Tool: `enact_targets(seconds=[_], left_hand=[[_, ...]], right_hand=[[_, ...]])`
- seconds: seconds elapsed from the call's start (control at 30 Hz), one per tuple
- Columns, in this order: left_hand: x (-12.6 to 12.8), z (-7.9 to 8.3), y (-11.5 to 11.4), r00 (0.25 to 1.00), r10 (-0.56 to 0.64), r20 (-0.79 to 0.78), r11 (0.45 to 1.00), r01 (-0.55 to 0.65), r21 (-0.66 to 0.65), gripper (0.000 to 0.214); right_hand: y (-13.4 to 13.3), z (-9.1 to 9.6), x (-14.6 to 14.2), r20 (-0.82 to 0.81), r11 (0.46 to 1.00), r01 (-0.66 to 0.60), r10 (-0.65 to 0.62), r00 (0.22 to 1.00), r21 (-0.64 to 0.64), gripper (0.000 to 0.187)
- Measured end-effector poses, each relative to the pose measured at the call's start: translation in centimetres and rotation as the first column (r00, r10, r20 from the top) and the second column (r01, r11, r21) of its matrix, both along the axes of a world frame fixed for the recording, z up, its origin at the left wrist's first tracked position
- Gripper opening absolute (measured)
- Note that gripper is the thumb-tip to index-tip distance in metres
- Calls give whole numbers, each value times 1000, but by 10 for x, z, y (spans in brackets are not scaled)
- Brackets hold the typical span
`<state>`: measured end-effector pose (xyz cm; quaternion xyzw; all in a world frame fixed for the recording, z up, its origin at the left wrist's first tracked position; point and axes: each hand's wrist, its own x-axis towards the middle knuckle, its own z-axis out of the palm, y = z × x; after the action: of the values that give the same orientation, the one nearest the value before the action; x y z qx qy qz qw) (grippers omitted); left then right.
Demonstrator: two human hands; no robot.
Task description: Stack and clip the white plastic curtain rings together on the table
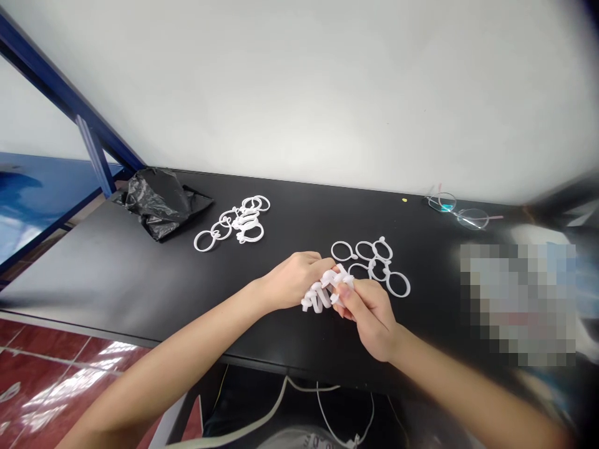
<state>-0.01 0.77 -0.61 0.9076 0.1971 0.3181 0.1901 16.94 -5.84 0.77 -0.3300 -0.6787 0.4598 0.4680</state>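
Over the near part of the black table, my left hand (297,277) and my right hand (372,312) come together around a bunch of white plastic rings (321,296). Both hands are closed on it, the right thumb pressing from the near side. The rings are bunched close and several hang below my fingers; how they are joined is partly hidden. Just beyond my right hand lies a loose group of white rings (397,284) with small knobs. Farther left, a second pile of white rings (204,241) rests on the table, some linked in a row.
A crumpled black plastic bag (161,202) lies at the back left of the black table (116,268). Eyeglasses (472,218) rest at the back right, near a blurred-out pale item (519,305). A white wall stands behind. Pale cords (262,421) hang below the front edge.
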Motion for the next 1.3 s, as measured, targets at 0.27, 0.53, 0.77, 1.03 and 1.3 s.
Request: enact_targets(seconds=[0.27, 0.53, 0.77, 1.03, 1.3], left_hand=[[0, 8, -1, 996, 65, 59, 973, -76, 217, 25], [0, 12, 1, 996, 86, 9, 896, -82, 437, 20], [8, 1, -4, 995, 29, 96, 934, -61, 352, 24], [10, 1, -10, 992, 34, 123, 997, -42, 64, 25], [5, 0, -7, 995, 70, 73, 995, -65, -69, 9]], right_hand=[[5, 7, 5, 20, 991, -64, 66, 998, -116, 44], [5, 8, 6, -5, 983, -136, 136, 991, -125, 48], [3, 0, 2, 23, 990, -20, 17, 1000, 140, 47], [1, -3, -2, 33, 951, 77, -91, 995, 300, 43], [4, -9, 0, 8, 992, 113, -114, 994, 62, 49]])
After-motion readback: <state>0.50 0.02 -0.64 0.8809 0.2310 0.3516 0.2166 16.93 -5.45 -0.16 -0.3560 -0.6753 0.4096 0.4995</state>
